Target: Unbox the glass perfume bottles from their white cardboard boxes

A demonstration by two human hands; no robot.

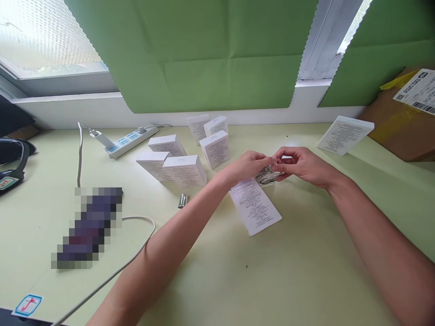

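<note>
Both hands meet over a clear glass bottle (267,176) that looks like a perfume bottle, just above the table. My left hand (249,165) pinches at its top with the fingertips, while my right hand (299,166) grips its right side between thumb and fingers. The fingers cover much of the bottle's upper part. Under and in front of it lies a white printed box (256,208), flat on the table. A small silver cylinder (182,200), like a bottle cap, rests to the left of my left forearm.
Several white printed boxes (185,172) stand left of my hands, and another box (345,136) at the back right. Behind are a power strip (131,141) and a cardboard box (408,117). A blurred-out dark object (90,228) and a white cable (112,276) lie left.
</note>
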